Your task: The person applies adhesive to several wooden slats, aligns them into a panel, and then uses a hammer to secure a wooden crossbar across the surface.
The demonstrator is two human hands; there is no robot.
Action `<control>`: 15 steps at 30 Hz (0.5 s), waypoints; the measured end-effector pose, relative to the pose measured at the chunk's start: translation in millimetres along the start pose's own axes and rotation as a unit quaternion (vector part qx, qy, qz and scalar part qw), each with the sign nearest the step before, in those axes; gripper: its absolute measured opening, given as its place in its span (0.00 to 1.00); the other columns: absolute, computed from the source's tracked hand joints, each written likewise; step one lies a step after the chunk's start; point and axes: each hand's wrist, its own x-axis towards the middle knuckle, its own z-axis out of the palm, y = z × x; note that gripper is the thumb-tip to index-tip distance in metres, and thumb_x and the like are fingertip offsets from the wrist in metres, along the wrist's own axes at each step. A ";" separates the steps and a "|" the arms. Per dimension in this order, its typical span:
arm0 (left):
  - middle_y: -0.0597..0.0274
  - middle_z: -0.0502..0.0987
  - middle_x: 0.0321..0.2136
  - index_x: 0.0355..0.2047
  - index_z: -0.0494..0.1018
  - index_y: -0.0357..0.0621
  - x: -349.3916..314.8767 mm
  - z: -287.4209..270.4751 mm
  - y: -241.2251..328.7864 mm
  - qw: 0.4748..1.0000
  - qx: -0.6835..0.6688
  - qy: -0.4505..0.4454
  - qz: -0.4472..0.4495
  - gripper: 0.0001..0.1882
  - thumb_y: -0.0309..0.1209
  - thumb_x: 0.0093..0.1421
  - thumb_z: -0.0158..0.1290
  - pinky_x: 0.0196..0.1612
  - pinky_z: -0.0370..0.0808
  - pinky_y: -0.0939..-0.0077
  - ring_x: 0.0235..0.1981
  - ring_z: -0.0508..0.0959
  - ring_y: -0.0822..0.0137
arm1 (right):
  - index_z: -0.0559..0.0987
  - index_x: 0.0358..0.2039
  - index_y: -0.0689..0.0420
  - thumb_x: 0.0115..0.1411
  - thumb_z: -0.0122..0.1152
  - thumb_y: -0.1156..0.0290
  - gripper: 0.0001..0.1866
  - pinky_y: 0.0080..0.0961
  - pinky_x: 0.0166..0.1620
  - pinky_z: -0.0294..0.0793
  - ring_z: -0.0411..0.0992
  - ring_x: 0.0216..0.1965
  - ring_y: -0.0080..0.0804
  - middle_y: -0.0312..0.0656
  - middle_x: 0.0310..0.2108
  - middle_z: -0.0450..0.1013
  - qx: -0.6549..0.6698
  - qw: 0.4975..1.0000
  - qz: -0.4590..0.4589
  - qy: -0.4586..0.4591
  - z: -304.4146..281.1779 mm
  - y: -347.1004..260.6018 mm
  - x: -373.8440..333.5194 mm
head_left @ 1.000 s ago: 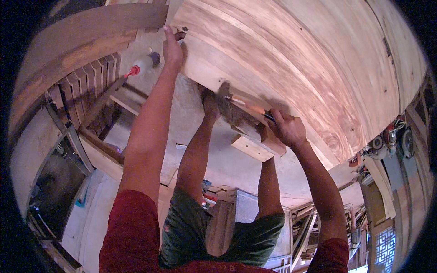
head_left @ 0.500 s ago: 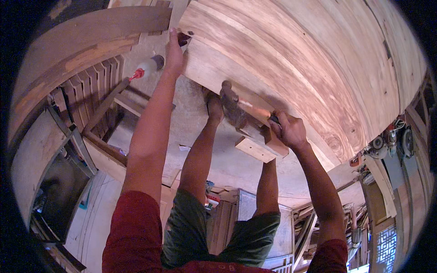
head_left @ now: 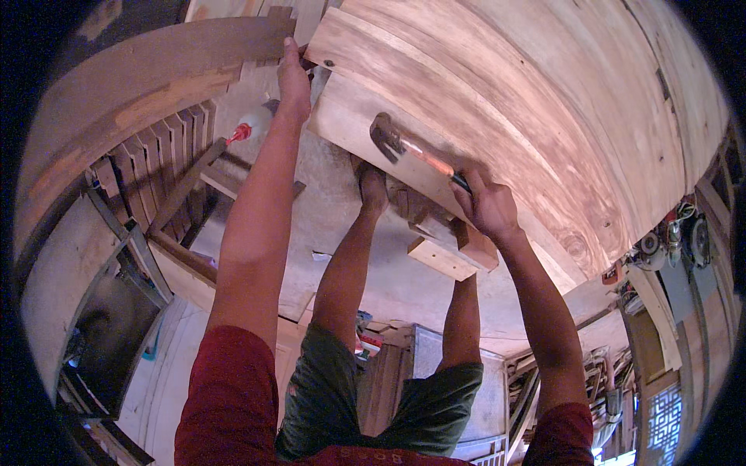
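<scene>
My right hand is wrapped around the dark grip of a claw hammer. The hammer's metal head is over the pale side board along the near edge of a large wooden panel. At the panel's left end, my left hand grips the corner, thumb up; its other fingers are mostly hidden behind the wood. Below the hammer, wooden blocks stand between my legs, close to the side board.
A bottle with a red nozzle is left of my left forearm. Slatted wooden pieces and a curved wooden rail lie at the left. Power tools sit at the right, with stacked scrap wood lower down.
The hammer has moved up and slightly left, from below the side board's lower edge to over its face. My left hand has shifted slightly up and left at the corner.
</scene>
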 end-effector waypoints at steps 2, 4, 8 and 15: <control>0.57 0.81 0.42 0.50 0.77 0.34 -1.9 4.1 0.2 1.000 0.011 -0.004 0.003 0.36 0.59 0.72 0.38 0.51 0.71 0.67 0.43 0.78 0.62 | 0.74 0.50 0.54 0.67 0.60 0.57 0.18 0.47 0.30 0.79 0.79 0.27 0.56 0.53 0.29 0.78 0.015 1.000 -0.005 0.001 -0.1 1.8 -7.9; 0.56 0.82 0.42 0.50 0.76 0.33 5.7 2.1 1.2 0.994 0.079 -0.018 0.075 0.35 0.58 0.71 0.41 0.52 0.71 0.66 0.43 0.79 0.60 | 0.74 0.51 0.54 0.67 0.60 0.58 0.18 0.46 0.30 0.79 0.79 0.28 0.55 0.53 0.29 0.78 0.055 0.998 0.000 0.037 -8.1 -3.4 -3.3; 0.47 0.82 0.43 0.52 0.74 0.32 47.4 -9.3 21.4 0.951 0.227 -0.046 0.203 0.40 0.62 0.64 0.52 0.52 0.74 0.64 0.46 0.81 0.56 | 0.73 0.53 0.56 0.69 0.58 0.61 0.16 0.44 0.31 0.77 0.79 0.29 0.55 0.54 0.29 0.78 0.157 0.977 0.018 0.142 -23.9 -22.0 21.0; 0.39 0.68 0.59 0.69 0.57 0.37 -7.2 79.7 113.7 0.946 0.317 -0.072 0.014 0.52 0.67 0.58 0.53 0.61 0.69 0.47 0.58 0.72 0.49 | 0.72 0.48 0.59 0.71 0.53 0.65 0.12 0.51 0.32 0.74 0.77 0.31 0.64 0.61 0.30 0.77 0.130 0.958 0.130 0.220 -17.6 20.1 28.9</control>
